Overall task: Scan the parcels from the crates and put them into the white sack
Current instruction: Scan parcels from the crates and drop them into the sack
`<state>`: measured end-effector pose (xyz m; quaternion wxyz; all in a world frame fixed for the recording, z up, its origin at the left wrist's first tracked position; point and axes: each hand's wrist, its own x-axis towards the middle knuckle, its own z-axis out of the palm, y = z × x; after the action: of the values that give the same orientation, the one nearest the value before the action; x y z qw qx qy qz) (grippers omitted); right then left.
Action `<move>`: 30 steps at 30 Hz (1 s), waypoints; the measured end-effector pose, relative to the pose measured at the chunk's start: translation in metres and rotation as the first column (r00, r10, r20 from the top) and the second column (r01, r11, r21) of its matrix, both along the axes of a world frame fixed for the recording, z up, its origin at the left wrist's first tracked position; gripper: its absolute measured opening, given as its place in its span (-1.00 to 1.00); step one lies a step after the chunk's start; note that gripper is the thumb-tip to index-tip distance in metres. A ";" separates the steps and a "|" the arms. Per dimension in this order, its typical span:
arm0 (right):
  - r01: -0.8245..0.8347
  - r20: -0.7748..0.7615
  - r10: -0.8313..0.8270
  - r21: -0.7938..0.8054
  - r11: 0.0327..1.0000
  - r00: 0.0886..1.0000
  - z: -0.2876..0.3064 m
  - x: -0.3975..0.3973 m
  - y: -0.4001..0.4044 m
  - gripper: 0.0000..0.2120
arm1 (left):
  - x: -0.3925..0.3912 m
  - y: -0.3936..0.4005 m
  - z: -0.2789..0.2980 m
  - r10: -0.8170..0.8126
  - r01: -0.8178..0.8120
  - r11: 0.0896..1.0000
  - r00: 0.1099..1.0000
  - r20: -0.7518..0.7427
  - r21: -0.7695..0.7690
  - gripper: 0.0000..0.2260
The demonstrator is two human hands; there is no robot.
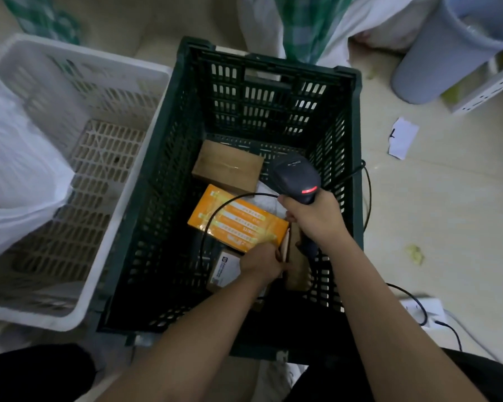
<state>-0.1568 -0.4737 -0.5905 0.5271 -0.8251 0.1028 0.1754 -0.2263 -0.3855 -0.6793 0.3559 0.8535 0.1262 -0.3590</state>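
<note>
Both forearms reached into the dark green crate [169, 158]; my left hand [260, 261] pinched the orange box [238, 224], right fingers [291, 203] gripped the scanner [298, 177]. Scanning seemed next.

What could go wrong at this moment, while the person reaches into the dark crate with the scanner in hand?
1. The scanner cable loops over the orange box; lifting a parcel may snag it.
2. The left hand grips a thin parcel edge deep in the green crate; it might slip.
3. The right hand holds the scanner, so only one hand can lift.
</note>
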 end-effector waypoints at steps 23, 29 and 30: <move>0.239 -0.005 -0.265 0.448 0.862 0.964 0.083 -0.049 0.056 -0.57 | -0.043 0.116 0.159 -0.195 -0.187 0.928 0.490 0.849 0.322 -0.97; 0.246 0.102 -0.337 0.498 0.832 0.936 0.143 -0.080 0.069 -0.80 | -0.083 0.125 0.208 -0.079 -0.209 0.961 0.423 0.903 0.182 -0.85; 0.244 0.115 -0.347 0.514 0.822 0.931 0.151 -0.083 0.068 -0.78 | -0.089 0.126 0.217 -0.011 -0.215 0.970 0.421 0.907 0.112 -0.78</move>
<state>-0.2394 -0.4053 -0.4391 0.7478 -0.6510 0.1276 0.0263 -0.3153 -0.2595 -0.4623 0.2968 0.9356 0.0053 0.1910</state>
